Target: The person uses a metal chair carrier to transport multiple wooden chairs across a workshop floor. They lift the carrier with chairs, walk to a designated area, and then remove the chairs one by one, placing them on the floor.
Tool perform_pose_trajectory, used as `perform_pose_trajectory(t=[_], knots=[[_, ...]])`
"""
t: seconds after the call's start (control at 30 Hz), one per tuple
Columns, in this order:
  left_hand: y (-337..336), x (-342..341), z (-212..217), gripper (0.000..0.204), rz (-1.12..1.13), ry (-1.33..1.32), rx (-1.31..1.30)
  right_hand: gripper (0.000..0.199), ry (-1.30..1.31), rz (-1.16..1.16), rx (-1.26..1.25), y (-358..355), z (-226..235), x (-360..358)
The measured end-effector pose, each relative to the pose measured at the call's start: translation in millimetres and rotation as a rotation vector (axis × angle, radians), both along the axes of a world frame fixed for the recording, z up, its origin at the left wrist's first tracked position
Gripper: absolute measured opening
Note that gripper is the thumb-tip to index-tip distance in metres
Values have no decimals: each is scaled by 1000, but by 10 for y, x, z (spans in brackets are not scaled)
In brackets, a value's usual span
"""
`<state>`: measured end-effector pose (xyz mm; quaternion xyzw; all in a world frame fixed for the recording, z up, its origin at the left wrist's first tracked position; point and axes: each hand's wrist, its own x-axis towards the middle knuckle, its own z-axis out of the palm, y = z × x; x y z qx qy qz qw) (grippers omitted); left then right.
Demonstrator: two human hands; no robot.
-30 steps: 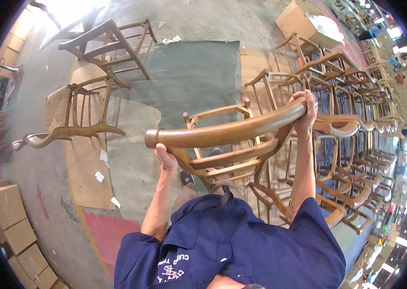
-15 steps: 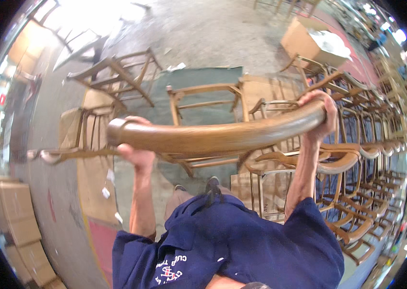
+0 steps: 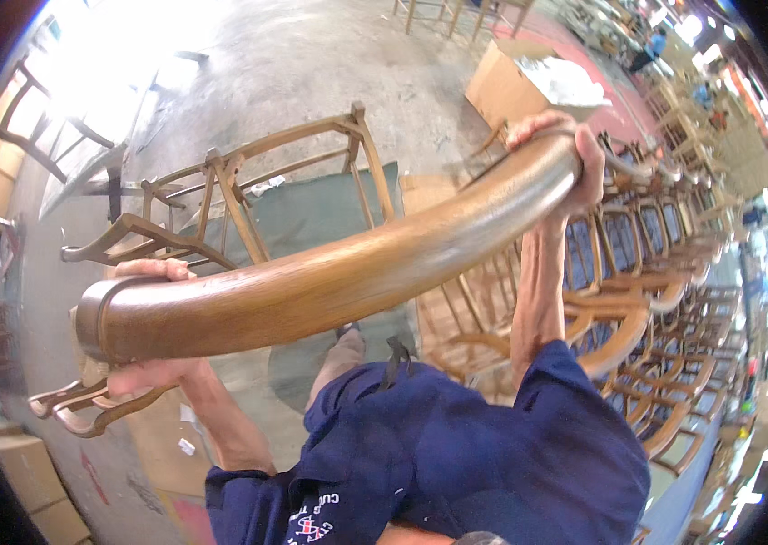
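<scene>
I hold a wooden chair by its curved brown top rail (image 3: 338, 277), which fills the middle of the view close to the camera. My left hand (image 3: 149, 368) grips the rail's left end from behind and below. My right hand (image 3: 565, 150) wraps over the rail's right end, higher up. The rest of the held chair is mostly hidden behind the rail and my dark blue shirt.
A bare wooden chair frame (image 3: 247, 195) stands on a green mat (image 3: 311, 213) ahead. Rows of similar wooden chairs (image 3: 656, 254) fill the right side. A cardboard box (image 3: 515, 86) sits at upper right, more boxes (image 3: 29, 472) at lower left. Another chair frame (image 3: 84, 409) lies at left.
The chair has been lifted higher and closer to the camera, so its top rail now looks much larger. Both hands kept their grip on its ends.
</scene>
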<state>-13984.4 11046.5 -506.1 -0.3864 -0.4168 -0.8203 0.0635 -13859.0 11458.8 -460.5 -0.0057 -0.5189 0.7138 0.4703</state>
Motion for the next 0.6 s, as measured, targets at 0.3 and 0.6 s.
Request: perform_pose_trajectory(t=[0.3, 0.6], knots=[[1083, -1493, -263, 117, -92, 39, -12, 48, 6, 34, -152, 1013, -458, -1015], [3365, -2201, -651, 110, 98, -173, -280, 49, 58, -6, -232, 3160, -1030, -1511]])
